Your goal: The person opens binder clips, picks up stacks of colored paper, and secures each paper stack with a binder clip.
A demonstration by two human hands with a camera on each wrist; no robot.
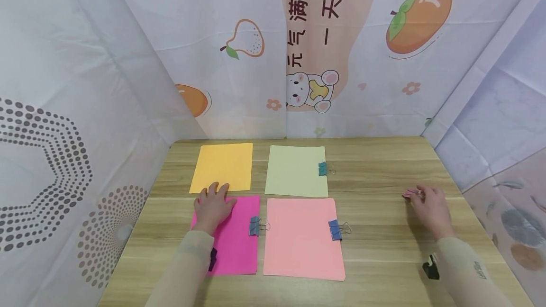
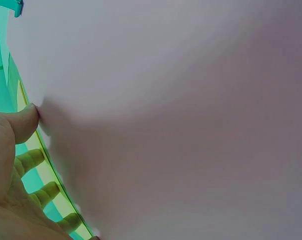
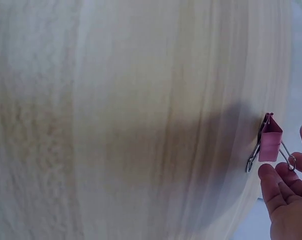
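My left hand (image 1: 212, 210) rests over the top left part of a magenta paper stack (image 1: 239, 259), fingers spread toward the yellow-orange paper stack (image 1: 226, 165). In the left wrist view its thumb (image 2: 26, 122) touches the edge of the magenta sheets. A blue binder clip (image 1: 254, 226) grips that stack's right edge. Far to the right, my right hand (image 1: 432, 210) pinches a pink binder clip (image 3: 270, 145) by a wire handle with its fingertips. In the head view the fingers partly cover this clip.
Light green paper (image 1: 296, 172) carries a teal clip (image 1: 323, 168). Pink paper (image 1: 303, 238) carries a blue clip (image 1: 335, 230). One black clip (image 1: 431, 267) lies beside the right forearm; another (image 1: 212, 259) is at the magenta stack's left edge. Printed curtains (image 1: 256, 4) surround the wooden table (image 1: 379, 169).
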